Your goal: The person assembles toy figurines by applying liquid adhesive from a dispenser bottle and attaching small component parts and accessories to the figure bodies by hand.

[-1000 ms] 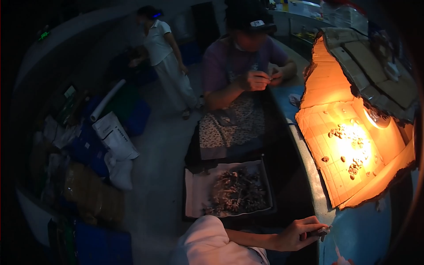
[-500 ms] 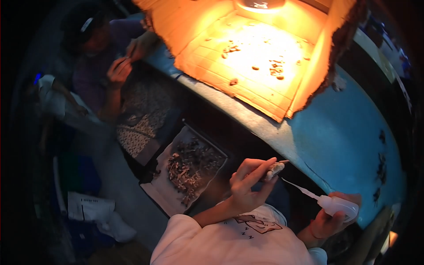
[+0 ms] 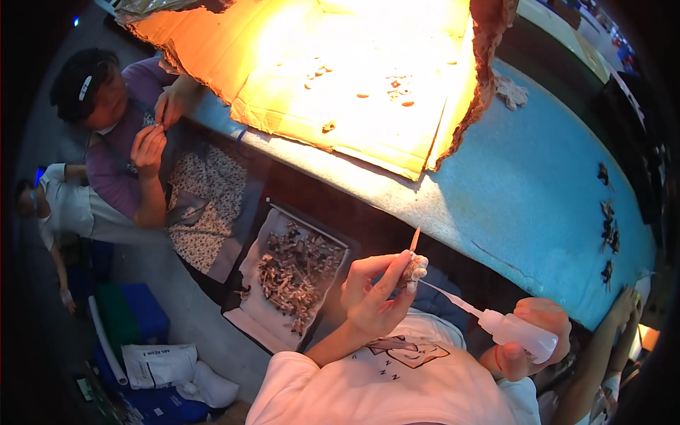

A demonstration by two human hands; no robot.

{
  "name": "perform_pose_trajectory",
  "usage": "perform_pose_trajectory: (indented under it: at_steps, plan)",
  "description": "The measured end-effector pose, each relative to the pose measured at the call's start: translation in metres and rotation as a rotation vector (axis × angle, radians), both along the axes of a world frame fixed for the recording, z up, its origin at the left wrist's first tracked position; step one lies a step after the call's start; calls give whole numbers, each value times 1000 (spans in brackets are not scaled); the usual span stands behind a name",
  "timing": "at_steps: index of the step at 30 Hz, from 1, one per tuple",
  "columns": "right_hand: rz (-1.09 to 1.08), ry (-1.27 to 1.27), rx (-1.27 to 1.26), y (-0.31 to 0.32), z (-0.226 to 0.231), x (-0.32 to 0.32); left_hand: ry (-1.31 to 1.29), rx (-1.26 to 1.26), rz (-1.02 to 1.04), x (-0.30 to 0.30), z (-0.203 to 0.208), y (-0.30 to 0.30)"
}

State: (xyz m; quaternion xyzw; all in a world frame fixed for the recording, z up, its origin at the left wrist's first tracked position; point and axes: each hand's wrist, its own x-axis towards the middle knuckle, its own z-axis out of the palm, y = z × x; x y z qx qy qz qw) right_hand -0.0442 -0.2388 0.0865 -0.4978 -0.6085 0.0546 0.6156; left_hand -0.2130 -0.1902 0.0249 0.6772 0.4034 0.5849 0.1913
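Observation:
Between the thumb and fingers of my left hand (image 3: 375, 292) is a small brown-and-white piece (image 3: 414, 270) with a slim pointed tan end sticking upward. I cannot make out its exact kind. My right hand (image 3: 556, 319) is wrapped round a white squeeze bottle (image 3: 520, 337), tilted so its long thin nozzle (image 3: 453, 299) points at the piece. The nozzle tip is right beside the piece's lower edge; whether they touch is unclear. Both hands are in front of my chest, near the blue tabletop's edge.
A brightly lit cardboard box (image 3: 333, 134) holding several small pieces stands on the blue table (image 3: 524, 212). Dark small pieces (image 3: 608, 227) line its right side. A lined tray (image 3: 251, 312) of brown pieces sits lower left. A co-worker (image 3: 113, 134) works at left; another person's arms (image 3: 602, 347) show at right.
The piece in my left hand has turned, its pointed end swinging from rightward to upward. The bottle stays in my right hand, nozzle close to the piece. The view has shifted and brightened.

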Motion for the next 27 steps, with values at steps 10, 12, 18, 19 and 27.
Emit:
perform_pose_trajectory:
  at_steps: [10, 12, 18, 19, 27]
  plan:
    - [113, -180, 246, 11, -8, 13, -33, -8, -26, -1, -1, 4]
    - [134, -172, 180, 11, 0, 11, -12, -3, -24, -3, -2, 4]
    - [202, -199, 131, 11, -3, 13, -51, -17, -50, -4, -3, 3]
    - [186, -187, 141, 12, -3, 12, -51, -18, -49, -4, -3, 3]
    - [96, -105, 87, 13, 5, 4, -34, -9, -62, -4, -6, 4]
